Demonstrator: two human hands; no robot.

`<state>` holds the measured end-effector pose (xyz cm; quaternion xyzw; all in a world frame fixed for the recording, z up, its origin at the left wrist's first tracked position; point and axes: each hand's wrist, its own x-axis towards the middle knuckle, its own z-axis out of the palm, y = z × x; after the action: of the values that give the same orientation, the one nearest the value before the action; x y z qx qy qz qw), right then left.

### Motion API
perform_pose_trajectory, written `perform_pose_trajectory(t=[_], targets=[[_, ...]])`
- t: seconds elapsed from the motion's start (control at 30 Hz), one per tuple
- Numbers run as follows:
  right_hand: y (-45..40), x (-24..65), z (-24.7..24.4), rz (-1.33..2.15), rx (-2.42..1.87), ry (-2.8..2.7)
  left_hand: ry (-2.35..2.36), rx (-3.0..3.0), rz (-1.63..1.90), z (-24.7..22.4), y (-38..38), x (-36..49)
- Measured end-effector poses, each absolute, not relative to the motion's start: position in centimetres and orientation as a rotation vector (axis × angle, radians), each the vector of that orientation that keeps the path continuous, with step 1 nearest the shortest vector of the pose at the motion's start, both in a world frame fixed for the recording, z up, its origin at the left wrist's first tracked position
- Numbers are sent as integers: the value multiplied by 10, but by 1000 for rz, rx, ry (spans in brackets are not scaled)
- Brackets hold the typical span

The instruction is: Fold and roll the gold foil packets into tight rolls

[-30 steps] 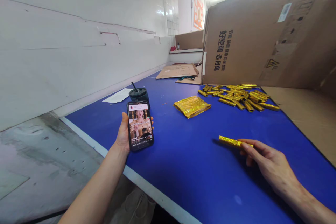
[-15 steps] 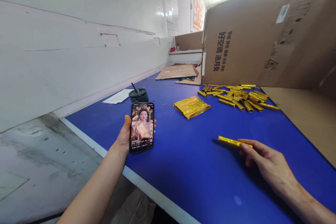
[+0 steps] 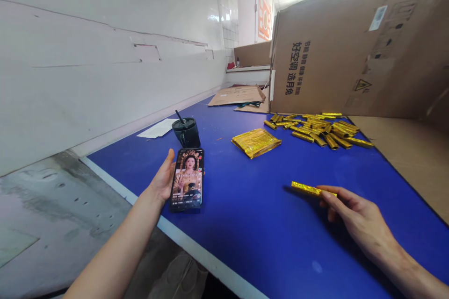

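A lit smartphone (image 3: pixel 188 180) showing a figure in gold costume rests in my left hand (image 3: pixel 164 178), with the thumb along its left edge. Pinched between the thumb and fingers of my right hand (image 3: pixel 338 203) is one end of a thin gold foil strip (image 3: pixel 305 188), held low over the blue table (image 3: pixel 245 224). Between the hands and farther back lies a flat gold foil packet (image 3: pixel 256 143). A pile of folded gold foil pieces (image 3: pixel 317 128) is spread at the back right.
A dark lidded mug (image 3: pixel 189 133) with a straw stands just behind the phone, beside white paper (image 3: pixel 156 129). Flat cardboard (image 3: pixel 236 96) lies at the back. A large cardboard box (image 3: pixel 326 56) borders the right side, a white wall (image 3: pixel 105 56) the left.
My left hand and the phone have moved down and slightly left, uncovering more of the mug. The picture on the phone differs. My right hand has hardly moved.
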<state>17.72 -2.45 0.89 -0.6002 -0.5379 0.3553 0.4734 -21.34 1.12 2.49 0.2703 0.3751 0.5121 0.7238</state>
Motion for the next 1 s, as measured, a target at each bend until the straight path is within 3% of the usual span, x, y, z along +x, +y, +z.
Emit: perform_pose_trajectory(t=[0.33,0.77,1.0], targets=[[-23,180,6,857,-1472,-1340,1159,449,1221,25,28,-227],[-23,179,7,879,-1484,-1320,1008,526,1250,42,17,-227],[-23,181,6,844,-1493,-1351,1104,563,1442,61,3,-192]])
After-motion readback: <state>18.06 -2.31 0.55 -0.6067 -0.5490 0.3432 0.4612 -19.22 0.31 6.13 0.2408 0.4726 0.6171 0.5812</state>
